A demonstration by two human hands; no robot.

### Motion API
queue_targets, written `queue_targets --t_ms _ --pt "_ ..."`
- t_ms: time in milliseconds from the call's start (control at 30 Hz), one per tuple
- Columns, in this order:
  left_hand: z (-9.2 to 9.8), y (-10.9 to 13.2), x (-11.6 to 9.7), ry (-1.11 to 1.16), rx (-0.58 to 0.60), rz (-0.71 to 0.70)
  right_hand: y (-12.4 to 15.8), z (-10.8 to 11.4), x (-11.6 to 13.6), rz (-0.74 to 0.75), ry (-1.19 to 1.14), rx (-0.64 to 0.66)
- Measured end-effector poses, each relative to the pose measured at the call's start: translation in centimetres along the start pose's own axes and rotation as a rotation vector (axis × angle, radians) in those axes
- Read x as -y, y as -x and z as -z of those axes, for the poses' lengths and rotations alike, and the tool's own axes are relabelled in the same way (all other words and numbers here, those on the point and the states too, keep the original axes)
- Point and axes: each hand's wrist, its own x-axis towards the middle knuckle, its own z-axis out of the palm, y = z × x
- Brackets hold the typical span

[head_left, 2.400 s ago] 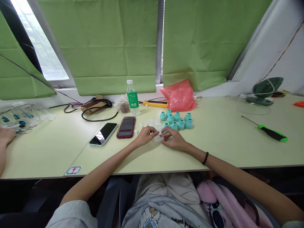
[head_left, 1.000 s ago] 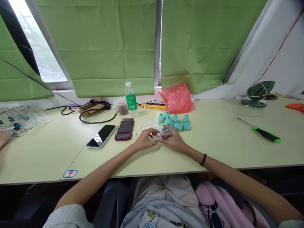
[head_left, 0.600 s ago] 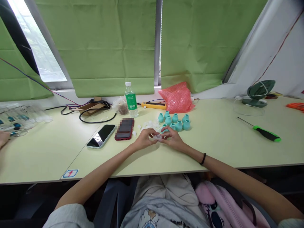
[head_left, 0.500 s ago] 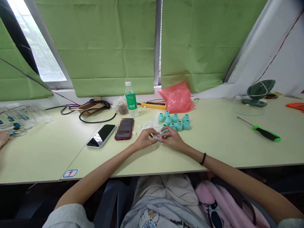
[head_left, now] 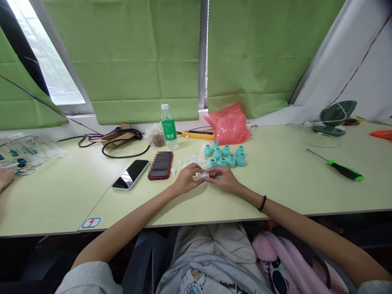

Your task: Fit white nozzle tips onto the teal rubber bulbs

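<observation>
Between my two hands is a small clear plastic piece (head_left: 201,175), pinched at its left by my left hand (head_left: 189,178) and at its right by my right hand (head_left: 223,178). Both hands are closed around it just above the table. Directly behind my right hand stand several turquoise vase-shaped pieces (head_left: 230,160) in a loose cluster. Small whitish translucent pieces (head_left: 196,158) lie scattered behind my left hand, some partly hidden by it.
Left of my hands lie a red-cased phone (head_left: 160,165) and a light-cased phone (head_left: 130,174). Behind stand a water bottle (head_left: 169,130) and pink bubble wrap (head_left: 228,124). A screwdriver (head_left: 343,168) and fan (head_left: 333,118) are at right. Another person's hand (head_left: 5,178) is at far left.
The fingers of my right hand have drawn in closer around the clear piece, and the piece has tilted slightly. My left hand has shifted a little to the right.
</observation>
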Motion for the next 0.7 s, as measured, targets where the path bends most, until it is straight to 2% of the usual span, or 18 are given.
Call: queue_targets --t_ms 100,167,400,533,700 --pt "-0.12 0.14 -0.12 0.016 -0.027 -0.003 -0.04 -0.01 0.01 0.025 0.003 -0.009" --pt "-0.05 0.12 -0.29 0.064 -0.010 0.047 -0.06 0.04 0.13 0.069 0.019 -0.037" --pt "0.63 -0.32 -0.46 0.438 0.198 0.366 -0.10 0.29 0.50 0.273 0.114 -0.129" --pt "0.57 -0.45 -0.34 0.593 0.293 0.373 -0.18 0.33 0.30 0.361 0.148 -0.153" --pt "0.70 -0.39 -0.31 0.533 0.304 0.321 -0.08 0.30 0.16 0.453 0.204 -0.156"
